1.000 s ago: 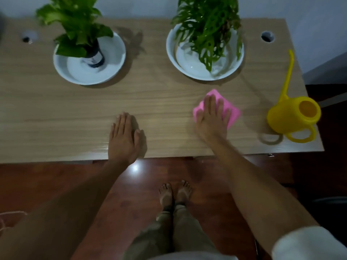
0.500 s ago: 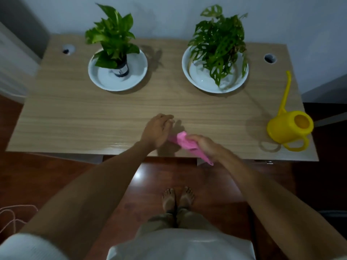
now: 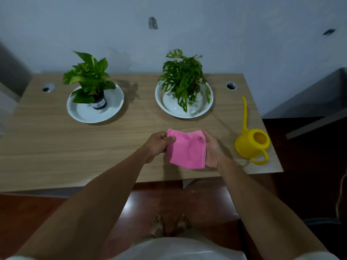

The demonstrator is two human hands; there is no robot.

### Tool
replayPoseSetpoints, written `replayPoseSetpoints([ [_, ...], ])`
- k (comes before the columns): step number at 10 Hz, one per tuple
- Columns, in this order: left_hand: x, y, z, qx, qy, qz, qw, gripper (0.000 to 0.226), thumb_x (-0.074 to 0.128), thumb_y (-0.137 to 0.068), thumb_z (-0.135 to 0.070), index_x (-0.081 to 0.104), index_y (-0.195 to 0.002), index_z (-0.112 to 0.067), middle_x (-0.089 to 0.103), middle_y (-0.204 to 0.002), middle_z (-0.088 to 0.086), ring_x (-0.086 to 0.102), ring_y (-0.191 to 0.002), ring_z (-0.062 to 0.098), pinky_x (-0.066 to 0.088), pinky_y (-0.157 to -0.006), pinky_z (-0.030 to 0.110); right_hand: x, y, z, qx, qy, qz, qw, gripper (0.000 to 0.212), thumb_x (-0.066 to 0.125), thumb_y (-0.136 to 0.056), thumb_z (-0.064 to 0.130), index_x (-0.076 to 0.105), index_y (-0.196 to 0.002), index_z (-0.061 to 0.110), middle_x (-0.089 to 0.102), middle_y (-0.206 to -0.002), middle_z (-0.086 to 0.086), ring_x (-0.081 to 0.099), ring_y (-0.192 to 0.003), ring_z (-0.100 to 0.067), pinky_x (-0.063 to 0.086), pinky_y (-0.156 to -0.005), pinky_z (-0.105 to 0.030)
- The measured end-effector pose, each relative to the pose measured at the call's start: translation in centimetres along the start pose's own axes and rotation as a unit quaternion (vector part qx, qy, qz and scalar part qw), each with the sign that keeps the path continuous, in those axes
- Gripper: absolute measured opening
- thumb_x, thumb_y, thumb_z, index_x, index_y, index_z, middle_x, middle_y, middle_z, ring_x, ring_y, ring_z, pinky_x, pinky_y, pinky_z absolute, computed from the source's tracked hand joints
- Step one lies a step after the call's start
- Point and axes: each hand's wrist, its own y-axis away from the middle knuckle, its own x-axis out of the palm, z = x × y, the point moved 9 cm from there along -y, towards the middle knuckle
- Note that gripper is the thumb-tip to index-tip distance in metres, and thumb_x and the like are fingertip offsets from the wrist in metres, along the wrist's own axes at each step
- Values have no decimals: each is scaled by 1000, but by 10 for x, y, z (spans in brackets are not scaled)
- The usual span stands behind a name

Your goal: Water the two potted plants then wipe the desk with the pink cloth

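Note:
The pink cloth (image 3: 185, 149) is folded into a square and held up off the wooden desk (image 3: 75, 147) between both hands. My left hand (image 3: 156, 145) pinches its upper left corner. My right hand (image 3: 213, 149) supports its right edge with the palm turned inward. At the back of the desk stand two potted plants, each in a white dish: a broad-leaved plant (image 3: 90, 76) on the left and a plant with holed leaves (image 3: 184, 76) on the right. A yellow watering can (image 3: 251, 145) sits at the desk's right end, spout pointing away.
Two round cable holes (image 3: 47, 88) (image 3: 231, 85) mark the desk's back corners. A pale wall rises behind. A dark piece of furniture (image 3: 309, 102) stands to the right. My bare feet (image 3: 169, 226) are on the reddish floor below the desk's front edge.
The cloth went from pressed flat under my right hand on the desk to lifted and folded between both hands. My left hand left the desktop. The view pulled back and up.

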Motion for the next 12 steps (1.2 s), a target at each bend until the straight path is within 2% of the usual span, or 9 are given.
replayPoseSetpoints([
  [1,12,-9,-1,-3,-18,-3,1000,32,61,-103,-22,63,-132,-8,72,-122,17,71,-111,35,61,-93,49,-22,3,5,4,72,-37,997,52,82,-86,46,72,-129,18,71,-130,-19,72,-112,-40,56,-96,-64],
  [2,26,-18,4,-6,-25,-14,1000,31,56,-106,-28,57,-132,-12,71,-117,16,72,-101,35,63,-76,49,-52,3,25,-33,130,-130,982,30,70,-100,22,67,-130,19,70,-133,-22,74,-107,-37,63,-78,-56],
  [4,44,-38,23,-13,-48,-52,997,16,50,-107,-31,55,-117,-19,70,-93,9,69,-72,24,52,-41,28,-84,2,41,-59,167,-195,965,28,52,-110,12,66,-134,12,72,-129,-20,71,-112,-32,60,-94,-54],
  [6,51,-56,31,6,-144,-101,984,25,53,-106,-28,59,-116,-5,65,-91,19,65,-84,34,56,-81,57,-94,10,69,-134,406,-288,857,23,64,-103,11,73,-121,2,76,-116,-19,73,-107,-36,60,-88,-43],
  [7,51,-63,31,-2,-189,-113,975,27,54,-105,-29,60,-118,-7,69,-107,26,69,-99,45,57,-87,58,-96,8,74,-136,495,-301,803,24,67,-101,20,74,-111,-1,77,-106,-19,72,-97,-34,49,-68,-25],
  [9,42,-64,37,-42,-224,-143,963,29,61,-99,-42,56,-114,-18,72,-114,17,69,-107,43,58,-85,47,-105,4,84,-143,596,-352,707,27,70,-97,38,71,-106,13,76,-98,-6,63,-78,-21,37,-58,-25],
  [10,25,-59,34,-41,-288,-191,938,36,58,-96,-51,56,-117,-21,73,-113,9,68,-106,33,54,-89,41,-100,5,85,-165,580,-363,711,30,66,-99,33,61,-120,11,76,-102,-11,72,-91,-31,56,-71,-35],
  [11,8,-44,28,-45,-299,-211,929,34,60,-96,-48,59,-116,-21,73,-115,10,68,-108,33,54,-91,40,-82,9,88,-194,578,-372,699,32,63,-100,28,60,-127,12,74,-109,-15,70,-101,-35,56,-82,-40],
  [12,-18,-30,24,-11,-309,-233,922,34,65,-95,-41,62,-118,-15,71,-118,14,66,-113,35,53,-95,42,-54,0,82,-220,561,-327,728,31,63,-101,22,63,-129,9,73,-112,-14,69,-105,-32,42,-75,-28],
])
